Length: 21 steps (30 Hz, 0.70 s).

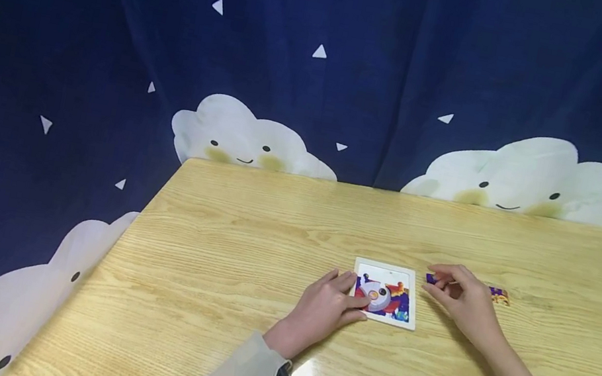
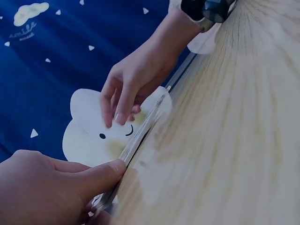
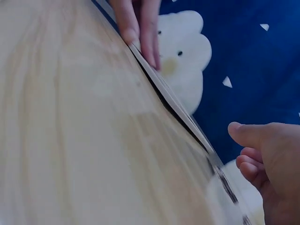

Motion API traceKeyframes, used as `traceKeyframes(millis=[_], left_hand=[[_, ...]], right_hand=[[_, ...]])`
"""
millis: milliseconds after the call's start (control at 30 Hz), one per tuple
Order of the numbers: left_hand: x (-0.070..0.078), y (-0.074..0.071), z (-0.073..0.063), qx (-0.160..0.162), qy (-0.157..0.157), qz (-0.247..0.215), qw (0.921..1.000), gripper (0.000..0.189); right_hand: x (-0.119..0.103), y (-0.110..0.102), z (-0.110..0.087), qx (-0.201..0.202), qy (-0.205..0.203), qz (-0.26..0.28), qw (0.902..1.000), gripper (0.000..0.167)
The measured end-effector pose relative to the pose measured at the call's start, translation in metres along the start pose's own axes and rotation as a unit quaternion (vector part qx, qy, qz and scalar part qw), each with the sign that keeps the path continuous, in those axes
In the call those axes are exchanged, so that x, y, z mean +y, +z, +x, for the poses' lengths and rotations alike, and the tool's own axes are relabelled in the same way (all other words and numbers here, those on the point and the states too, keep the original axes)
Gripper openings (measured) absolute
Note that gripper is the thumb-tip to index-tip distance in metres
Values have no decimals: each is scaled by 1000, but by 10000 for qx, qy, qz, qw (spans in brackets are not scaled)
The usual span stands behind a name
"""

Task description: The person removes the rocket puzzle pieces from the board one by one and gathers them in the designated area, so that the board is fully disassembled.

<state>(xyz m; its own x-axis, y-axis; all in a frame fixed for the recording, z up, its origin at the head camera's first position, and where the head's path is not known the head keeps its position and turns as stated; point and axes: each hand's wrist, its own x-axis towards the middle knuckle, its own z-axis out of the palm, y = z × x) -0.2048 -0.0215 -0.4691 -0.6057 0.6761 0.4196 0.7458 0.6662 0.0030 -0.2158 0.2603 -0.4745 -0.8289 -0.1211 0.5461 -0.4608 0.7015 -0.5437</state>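
A small jigsaw puzzle [image 1: 403, 305] with a white frame and a rocket picture lies on the wooden table [image 1: 246, 225]. Its upper part shows white, without picture. My left hand [image 1: 324, 306] holds the lower left corner, one finger over the picture; the hand hides that corner. In the left wrist view, a finger [image 2: 105, 176] rests on the thin board, seen edge-on. My right hand [image 1: 464, 304] hovers right of the frame, thumb and index finger apart. A purple puzzle piece [image 1: 430, 279] shows between these fingertips, while the right wrist view shows nothing gripped.
More puzzle pieces [image 1: 499, 296], purple and orange, lie just right of my right hand, partly behind it. A dark blue curtain [image 1: 273, 69] with white clouds and triangles hangs along the table's far and left edges.
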Motion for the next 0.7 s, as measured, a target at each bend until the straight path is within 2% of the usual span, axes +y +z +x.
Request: traceKeyframes(millis=[233, 467, 700], left_hand=[[0, 1, 2, 39, -99, -53, 9999, 33], [0, 2, 1, 125, -123, -107, 9998, 32], [1, 4, 1, 74, -267, -167, 9995, 31]], right_hand=[[-19, 22, 11, -637, 164, 429, 9969, 31], [-38, 38, 22, -1342, 449, 616, 9880, 27], [-47, 48, 27, -1667, 676, 695, 9812, 24]])
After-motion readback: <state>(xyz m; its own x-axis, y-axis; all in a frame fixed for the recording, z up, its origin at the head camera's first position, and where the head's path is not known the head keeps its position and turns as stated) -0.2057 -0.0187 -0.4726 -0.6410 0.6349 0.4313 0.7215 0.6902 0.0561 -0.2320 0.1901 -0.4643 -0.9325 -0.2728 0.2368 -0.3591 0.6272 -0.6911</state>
